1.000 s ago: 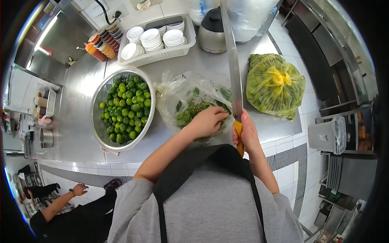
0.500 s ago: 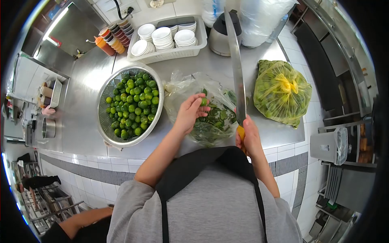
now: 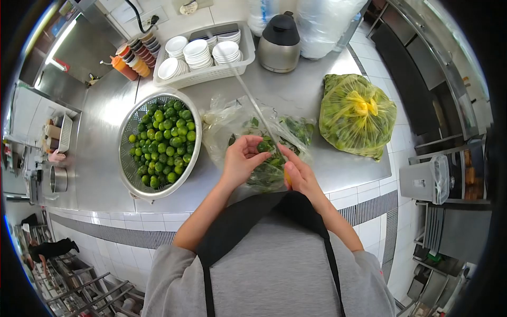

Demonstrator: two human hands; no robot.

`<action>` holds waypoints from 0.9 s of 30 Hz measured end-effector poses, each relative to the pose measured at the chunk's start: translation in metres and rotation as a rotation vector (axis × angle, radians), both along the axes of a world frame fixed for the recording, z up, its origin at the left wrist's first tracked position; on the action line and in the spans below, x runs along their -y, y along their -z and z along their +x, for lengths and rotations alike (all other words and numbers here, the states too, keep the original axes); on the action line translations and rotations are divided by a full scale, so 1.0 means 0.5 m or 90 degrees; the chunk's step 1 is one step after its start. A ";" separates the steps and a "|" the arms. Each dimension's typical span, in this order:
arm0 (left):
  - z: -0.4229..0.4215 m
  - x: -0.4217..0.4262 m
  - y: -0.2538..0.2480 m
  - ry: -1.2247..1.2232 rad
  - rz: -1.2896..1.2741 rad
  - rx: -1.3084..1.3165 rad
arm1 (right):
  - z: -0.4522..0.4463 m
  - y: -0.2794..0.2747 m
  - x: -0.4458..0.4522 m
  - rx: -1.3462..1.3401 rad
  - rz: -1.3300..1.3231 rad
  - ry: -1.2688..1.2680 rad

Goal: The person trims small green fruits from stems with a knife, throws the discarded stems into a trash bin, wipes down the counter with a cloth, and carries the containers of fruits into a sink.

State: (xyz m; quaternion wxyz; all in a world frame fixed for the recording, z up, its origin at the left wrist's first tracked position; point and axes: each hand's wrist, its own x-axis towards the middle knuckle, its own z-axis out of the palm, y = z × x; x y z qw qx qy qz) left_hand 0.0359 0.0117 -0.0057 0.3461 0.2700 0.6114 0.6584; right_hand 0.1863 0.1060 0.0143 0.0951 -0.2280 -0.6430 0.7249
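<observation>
My left hand (image 3: 242,161) pinches a small green lime (image 3: 263,146) between thumb and fingers. My right hand (image 3: 302,175) is closed around the yellow handle of a long knife (image 3: 257,108). Its blade slants up and to the left, with its edge side close beside the lime; whether they touch I cannot tell. Under both hands lies an opened clear plastic bag (image 3: 215,122) with green leaves (image 3: 298,129) and stems in it. Left of my hands stands a metal colander (image 3: 122,149) heaped with green limes (image 3: 165,140).
A tied yellowish bag of greens (image 3: 359,124) sits on the steel counter (image 3: 97,158) at the right. Along the back are a white basket (image 3: 211,73) of small dishes, a thermal jug (image 3: 280,47), sauce bottles and plastic packs. Another person (image 3: 53,248) is at the far lower left.
The knife has swung from upright to a left slant, and my right hand has come left, close to my left hand and the lime. The nearby person's arm at lower left has left view.
</observation>
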 end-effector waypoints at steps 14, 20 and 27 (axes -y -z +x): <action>-0.016 0.025 0.007 0.066 0.075 0.134 | -0.029 -0.005 0.013 -0.032 -0.094 -0.007; -0.022 0.036 0.007 0.105 0.121 0.239 | -0.022 -0.009 -0.006 0.046 -0.115 0.014; -0.016 0.017 0.012 -0.001 0.141 0.221 | -0.012 -0.009 0.013 -0.006 0.018 -0.033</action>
